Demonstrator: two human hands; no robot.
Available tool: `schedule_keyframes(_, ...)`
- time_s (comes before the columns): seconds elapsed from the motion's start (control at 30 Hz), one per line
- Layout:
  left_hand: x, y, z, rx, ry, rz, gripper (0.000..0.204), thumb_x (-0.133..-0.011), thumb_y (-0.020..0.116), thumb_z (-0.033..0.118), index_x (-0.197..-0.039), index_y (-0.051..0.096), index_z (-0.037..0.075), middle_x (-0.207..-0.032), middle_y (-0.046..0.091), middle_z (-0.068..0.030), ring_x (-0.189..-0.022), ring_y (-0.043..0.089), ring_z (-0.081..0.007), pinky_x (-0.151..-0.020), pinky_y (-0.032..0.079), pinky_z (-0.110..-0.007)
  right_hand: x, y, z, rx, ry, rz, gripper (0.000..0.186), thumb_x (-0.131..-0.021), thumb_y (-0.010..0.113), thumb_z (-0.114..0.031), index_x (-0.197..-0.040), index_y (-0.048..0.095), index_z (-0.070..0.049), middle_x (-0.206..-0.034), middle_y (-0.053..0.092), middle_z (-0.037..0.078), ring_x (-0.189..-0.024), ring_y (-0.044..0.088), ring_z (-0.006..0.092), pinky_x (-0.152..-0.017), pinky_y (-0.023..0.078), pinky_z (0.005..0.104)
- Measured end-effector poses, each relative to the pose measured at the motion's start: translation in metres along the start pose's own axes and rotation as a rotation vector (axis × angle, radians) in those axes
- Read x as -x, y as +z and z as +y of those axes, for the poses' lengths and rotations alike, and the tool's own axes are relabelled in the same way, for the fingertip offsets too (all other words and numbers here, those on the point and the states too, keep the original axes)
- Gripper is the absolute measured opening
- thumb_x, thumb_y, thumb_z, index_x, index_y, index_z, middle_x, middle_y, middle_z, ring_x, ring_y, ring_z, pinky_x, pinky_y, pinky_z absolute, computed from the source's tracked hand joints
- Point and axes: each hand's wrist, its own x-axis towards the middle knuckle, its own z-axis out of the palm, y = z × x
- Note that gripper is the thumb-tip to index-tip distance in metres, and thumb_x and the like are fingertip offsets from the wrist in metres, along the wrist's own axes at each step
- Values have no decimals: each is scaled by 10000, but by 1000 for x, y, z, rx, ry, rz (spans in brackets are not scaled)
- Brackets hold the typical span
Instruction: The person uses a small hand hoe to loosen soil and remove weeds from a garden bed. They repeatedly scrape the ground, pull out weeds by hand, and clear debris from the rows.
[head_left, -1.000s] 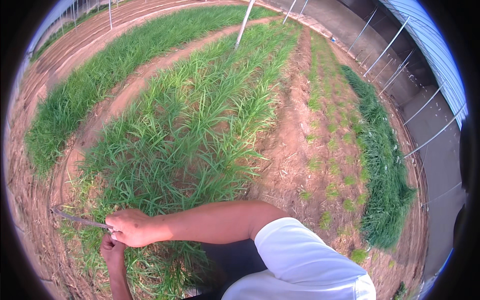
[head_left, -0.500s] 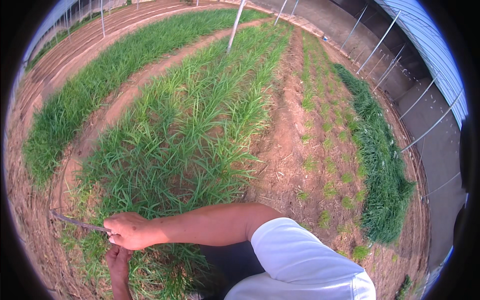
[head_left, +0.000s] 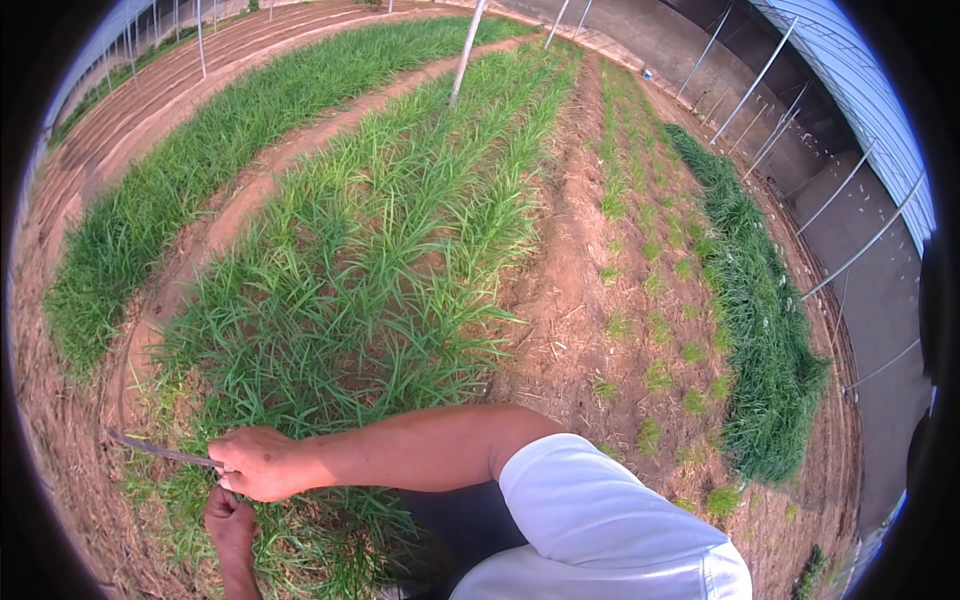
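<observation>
My right hand (head_left: pixel 258 463) is closed in a fist round what looks like a sickle. Its thin, dark, slightly curved blade (head_left: pixel 160 450) sticks out to the left over the soil. My right arm reaches across my front at the near edge of tall green leafy plants (head_left: pixel 340 300). Just below the fist, my left hand (head_left: pixel 231 520) has its fingers pressed together, close to the lower side of the right hand. What lies between the left fingers is too small to make out. Green leaves (head_left: pixel 300 545) spread beside both hands.
Bare soil with short cut stubble tufts (head_left: pixel 657 377) runs along the right. Beyond it lies a long heap of cut greens (head_left: pixel 765 340). A metal post (head_left: pixel 466 55) stands in the bed, and slanting poles (head_left: pixel 865 238) line the right wall. Another green row (head_left: pixel 190 190) grows on the left.
My left hand has shifted slightly left, its fingers pressed together. The blade tip has moved a little down and to the right, while my right fist stays almost in place.
</observation>
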Motion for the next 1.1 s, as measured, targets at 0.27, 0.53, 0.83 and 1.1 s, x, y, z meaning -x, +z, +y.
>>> schedule_keyframes(0.27,-1,2,-7,-139,16,-209,443,-721,633,-76,-1154,614,18,-871,598,28,-716,520,-40,-617,426,-219,2,-3,-5,-14,9,18,193,-868,700,-146,-911,590,6,-881,647,191,-879,658,419,-755,493,531)
schedule_keyframes(0.53,11,-3,-5,-355,-150,-377,502,-785,716,9,-1271,599,-38,-1003,661,-51,-837,592,-116,-742,493,-284,2,-3,-5,5,24,-28,206,-897,689,-164,-932,562,-6,-907,623,176,-876,644,415,-754,485,530)
schedule_keyframes(0.83,13,-6,-15,-356,-154,-433,445,-823,767,89,-1208,602,-60,-1069,635,-83,-905,615,-158,-802,519,-317,4,-5,-10,7,35,-44,204,-911,680,-163,-913,547,-8,-904,607,170,-877,633,405,-758,473,530)
schedule_keyframes(1.1,17,-7,2,-426,-113,-456,515,-824,795,129,-1255,602,-75,-1141,664,-145,-968,654,-185,-829,541,-325,3,-5,-12,18,59,-60,194,-934,672,-176,-920,553,-24,-926,607,148,-901,629,380,-772,469,517)
